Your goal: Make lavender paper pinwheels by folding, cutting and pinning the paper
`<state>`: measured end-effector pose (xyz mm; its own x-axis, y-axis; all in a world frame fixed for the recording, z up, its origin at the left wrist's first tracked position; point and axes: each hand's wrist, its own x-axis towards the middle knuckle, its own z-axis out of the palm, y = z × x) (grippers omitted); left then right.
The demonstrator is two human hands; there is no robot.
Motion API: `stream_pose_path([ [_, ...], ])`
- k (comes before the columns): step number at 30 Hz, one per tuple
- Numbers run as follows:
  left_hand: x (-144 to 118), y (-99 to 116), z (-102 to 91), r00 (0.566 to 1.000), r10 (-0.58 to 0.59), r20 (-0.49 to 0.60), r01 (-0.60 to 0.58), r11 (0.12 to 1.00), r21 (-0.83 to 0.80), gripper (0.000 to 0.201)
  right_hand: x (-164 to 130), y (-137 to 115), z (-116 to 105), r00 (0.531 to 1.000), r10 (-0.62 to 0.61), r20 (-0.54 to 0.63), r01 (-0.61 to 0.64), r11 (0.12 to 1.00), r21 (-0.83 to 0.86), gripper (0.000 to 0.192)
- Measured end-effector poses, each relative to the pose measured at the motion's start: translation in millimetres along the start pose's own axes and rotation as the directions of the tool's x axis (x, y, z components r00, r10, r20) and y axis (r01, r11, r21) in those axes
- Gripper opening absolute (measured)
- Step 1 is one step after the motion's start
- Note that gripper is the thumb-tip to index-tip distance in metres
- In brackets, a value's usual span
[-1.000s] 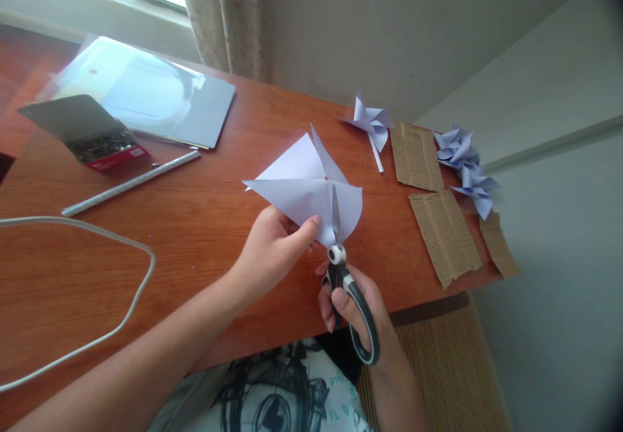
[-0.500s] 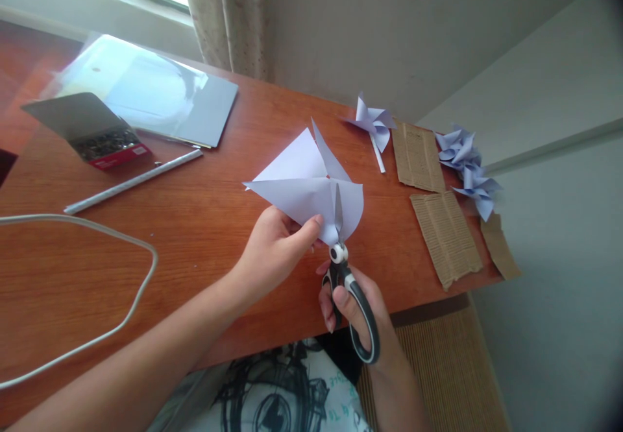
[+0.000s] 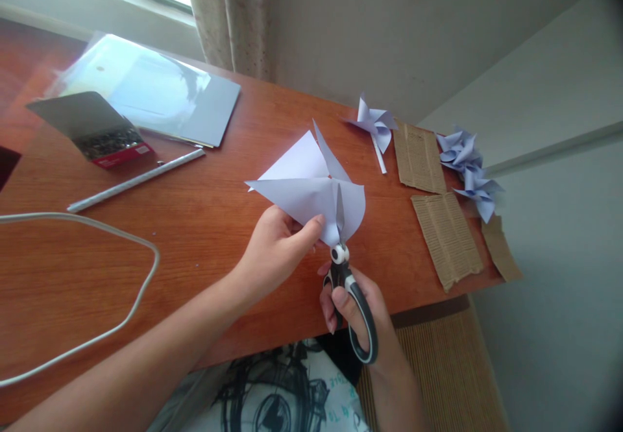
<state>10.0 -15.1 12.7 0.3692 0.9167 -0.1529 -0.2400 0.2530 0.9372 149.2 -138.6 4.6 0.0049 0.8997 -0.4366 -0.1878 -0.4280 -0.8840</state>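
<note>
My left hand (image 3: 275,250) pinches a pale lavender sheet of paper (image 3: 304,189), partly cut into pointed flaps, and holds it above the wooden table (image 3: 204,224). My right hand (image 3: 357,309) grips black-and-grey scissors (image 3: 348,289) by the handles. Their blades point up into the paper's lower right part, nearly closed on a cut.
A finished paper pinwheel on a white stick (image 3: 374,127) lies at the far edge, two more pinwheels (image 3: 467,166) at the right end beside corrugated cardboard strips (image 3: 445,234). At left lie a plastic sleeve of paper (image 3: 150,91), an open box of pins (image 3: 102,137), a rolled white stick (image 3: 136,179) and a white cable (image 3: 121,237).
Almost nothing has moved; both hands, the paper and the scissors shift slightly right in the view, with the blades staying in the same cut.
</note>
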Motion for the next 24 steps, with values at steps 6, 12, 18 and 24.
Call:
stream_pose_path([
  [6, 0.8, -0.6, 0.2, 1.000, 0.011, 0.000, -0.011, 1.000, -0.009, 0.014, -1.4, -3.3, 1.5, 1.000, 0.012, -0.005, -0.012, 1.000, -0.021, 0.040],
  [12, 0.1, -1.3, -0.6, 1.000, 0.019, 0.004, -0.019, 1.000, -0.007, 0.013, -2.3, -6.8, 7.1, 0.999, 0.036, -0.040, -0.036, 0.999, -0.011, 0.043],
  [18, 0.3, -0.7, -0.2, 1.000, 0.013, -0.001, -0.013, 1.000, 0.003, 0.014, -2.2, -6.7, 8.4, 0.996, 0.054, -0.071, -0.054, 0.999, 0.004, 0.043],
  [24, -0.6, 0.2, 0.5, 1.000, 0.014, -0.001, -0.014, 1.000, -0.013, 0.012, -2.2, -6.7, 8.7, 0.995, 0.065, -0.072, -0.065, 0.998, 0.009, 0.044],
])
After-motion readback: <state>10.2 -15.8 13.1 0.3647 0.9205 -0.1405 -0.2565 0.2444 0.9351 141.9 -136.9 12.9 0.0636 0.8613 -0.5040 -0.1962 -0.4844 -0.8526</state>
